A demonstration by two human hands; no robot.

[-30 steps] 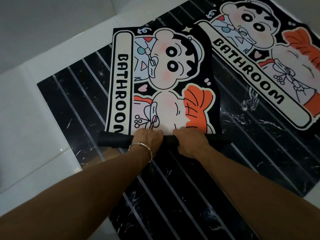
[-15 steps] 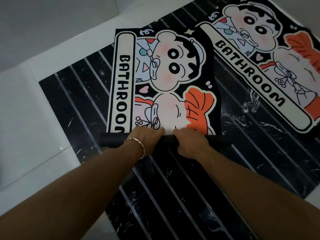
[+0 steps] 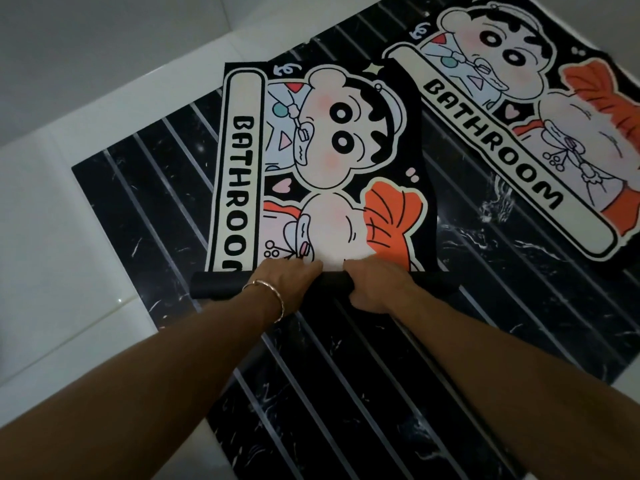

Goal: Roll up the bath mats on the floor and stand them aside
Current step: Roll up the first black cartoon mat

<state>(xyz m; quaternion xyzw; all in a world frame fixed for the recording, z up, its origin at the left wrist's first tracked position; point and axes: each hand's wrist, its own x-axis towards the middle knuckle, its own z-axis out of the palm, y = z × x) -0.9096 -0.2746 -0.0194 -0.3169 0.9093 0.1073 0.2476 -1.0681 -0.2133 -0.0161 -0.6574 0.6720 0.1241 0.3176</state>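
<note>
A cartoon bath mat [image 3: 322,161] printed with BATHROOM lies on the dark floor, its near end rolled into a black tube [image 3: 218,285]. My left hand [image 3: 287,277], with a silver bangle on the wrist, grips the roll near its middle. My right hand [image 3: 374,284] grips the roll just to the right, fingers curled over the top. A second, identical bath mat [image 3: 540,109] lies flat at the upper right, its near corner close to the first mat.
The floor is black marble with thin pale stripes [image 3: 346,393], bordered by white tiles [image 3: 59,237] on the left and a pale wall [image 3: 104,46] at the top left.
The roll has advanced slightly up the mat, covering a little more of the print. Both hands stay on the roll.
</note>
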